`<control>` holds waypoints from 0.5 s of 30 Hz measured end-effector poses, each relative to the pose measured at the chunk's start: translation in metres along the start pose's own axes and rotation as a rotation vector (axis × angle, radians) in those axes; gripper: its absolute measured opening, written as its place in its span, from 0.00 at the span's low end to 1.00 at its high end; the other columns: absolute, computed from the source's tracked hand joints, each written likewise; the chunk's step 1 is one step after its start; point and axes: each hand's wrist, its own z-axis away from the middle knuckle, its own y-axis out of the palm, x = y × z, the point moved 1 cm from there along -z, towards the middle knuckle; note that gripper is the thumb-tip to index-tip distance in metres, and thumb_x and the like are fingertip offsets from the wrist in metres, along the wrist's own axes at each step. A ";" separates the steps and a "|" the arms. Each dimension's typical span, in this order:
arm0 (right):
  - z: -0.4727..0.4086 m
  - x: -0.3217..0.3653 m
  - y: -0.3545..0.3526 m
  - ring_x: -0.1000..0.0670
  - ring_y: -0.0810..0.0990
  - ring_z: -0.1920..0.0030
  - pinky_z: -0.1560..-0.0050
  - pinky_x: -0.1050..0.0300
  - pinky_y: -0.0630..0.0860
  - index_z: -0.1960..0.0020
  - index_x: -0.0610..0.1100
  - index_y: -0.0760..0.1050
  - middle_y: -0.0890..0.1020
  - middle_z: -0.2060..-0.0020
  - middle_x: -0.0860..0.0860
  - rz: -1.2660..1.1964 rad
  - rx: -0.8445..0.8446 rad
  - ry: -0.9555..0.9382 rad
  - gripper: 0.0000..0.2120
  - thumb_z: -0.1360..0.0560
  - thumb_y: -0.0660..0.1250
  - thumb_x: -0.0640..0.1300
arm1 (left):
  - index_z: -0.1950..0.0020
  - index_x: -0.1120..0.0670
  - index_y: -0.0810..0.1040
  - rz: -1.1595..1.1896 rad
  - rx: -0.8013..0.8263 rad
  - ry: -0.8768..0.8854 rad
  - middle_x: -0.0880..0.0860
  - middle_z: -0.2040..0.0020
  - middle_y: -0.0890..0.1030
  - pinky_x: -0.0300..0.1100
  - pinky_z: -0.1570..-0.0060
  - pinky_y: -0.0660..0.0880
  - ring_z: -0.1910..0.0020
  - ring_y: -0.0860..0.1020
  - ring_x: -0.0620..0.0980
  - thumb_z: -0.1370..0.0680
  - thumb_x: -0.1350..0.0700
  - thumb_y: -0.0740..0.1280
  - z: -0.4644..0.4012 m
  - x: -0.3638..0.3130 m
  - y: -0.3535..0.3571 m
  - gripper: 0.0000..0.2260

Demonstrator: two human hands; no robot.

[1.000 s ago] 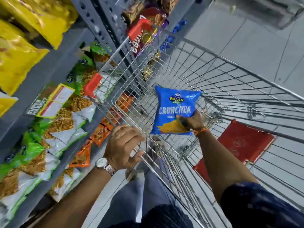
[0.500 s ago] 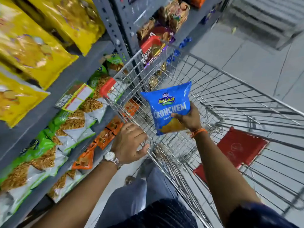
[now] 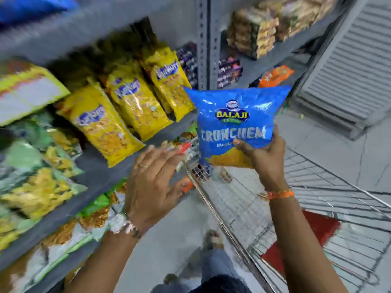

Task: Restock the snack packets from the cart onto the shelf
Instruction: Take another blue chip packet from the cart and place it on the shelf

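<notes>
Nearest: a foot in a sandal [image 3: 212,241] on the pale floor, beside the wire cart [image 3: 243,210], with a red panel [image 3: 317,228] low inside its basket. Left hand [image 3: 151,185] open, fingers spread and blurred, hovering over the cart's rim near the shelf edge, gripping nothing; ring on one finger, watch [image 3: 123,225] at the wrist. Right hand [image 3: 263,154] closed on the lower right corner of a blue snack packet [image 3: 234,123], thumb across the front, packet upright and lifted above the cart's front end, level with the middle shelf [image 3: 101,172] but not on it. Orange band [image 3: 280,194] at that wrist. Further left, yellow packets [image 3: 131,102] leaning in a row on the shelf; green packets [image 3: 42,187] below, smeared. Beyond, past the grey upright [image 3: 204,49], purple packs [image 3: 229,71], an orange pack [image 3: 275,76] and stacked biscuit packs [image 3: 254,34].
</notes>
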 end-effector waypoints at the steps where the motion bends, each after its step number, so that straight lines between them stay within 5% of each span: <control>1: 0.001 0.022 0.012 0.39 0.85 0.42 0.43 0.41 0.83 0.36 0.35 0.75 0.85 0.43 0.39 -0.030 0.032 -0.035 0.31 0.37 0.82 0.33 | 0.31 0.54 0.79 -0.030 -0.053 -0.014 0.52 0.30 0.78 0.55 0.23 0.63 0.26 0.73 0.57 0.17 0.44 0.59 0.002 0.004 -0.024 0.22; 8: 0.036 0.165 0.104 0.55 0.87 0.51 0.52 0.62 0.82 0.41 0.43 0.79 0.89 0.51 0.55 -0.204 0.225 -0.285 0.26 0.37 0.81 0.34 | 0.27 0.58 0.75 -0.352 -0.353 -0.173 0.53 0.27 0.74 0.52 0.21 0.55 0.25 0.69 0.59 0.17 0.43 0.55 0.048 0.059 -0.182 0.26; 15: 0.080 0.258 0.181 0.46 0.88 0.49 0.52 0.50 0.85 0.40 0.44 0.78 0.88 0.48 0.48 -0.353 0.368 -0.438 0.34 0.43 0.85 0.48 | 0.22 0.56 0.69 -0.458 -0.475 -0.548 0.55 0.23 0.70 0.52 0.20 0.55 0.21 0.64 0.58 0.17 0.37 0.50 0.101 0.110 -0.265 0.31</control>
